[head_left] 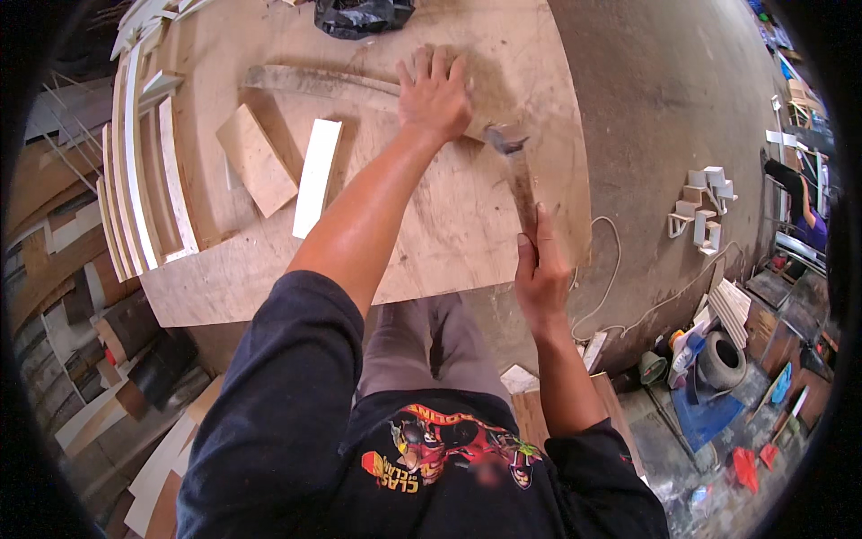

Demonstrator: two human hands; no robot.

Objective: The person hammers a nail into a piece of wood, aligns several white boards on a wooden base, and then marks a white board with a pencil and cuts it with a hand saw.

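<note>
My left hand [434, 101] lies with fingers spread over a long, worn, narrow wooden strip [314, 83] on the plywood worktop [449, 225], pressing on it. My right hand [542, 269] grips the wooden handle of a hammer [516, 171]; its dark metal head sits beside the strip's right end, just right of my left hand, and I cannot tell whether it touches. A pale wooden board [256, 160] and a white rectangular piece [317, 178] lie to the left of my forearm.
Long wooden strips [168, 180] line the worktop's left side; a black plastic bag [359, 13] is at the back. On the floor right are small white-and-wood pieces [700, 207], a cable [611, 260] and clutter [718, 359]. Another person in purple [813, 229] is at the far right.
</note>
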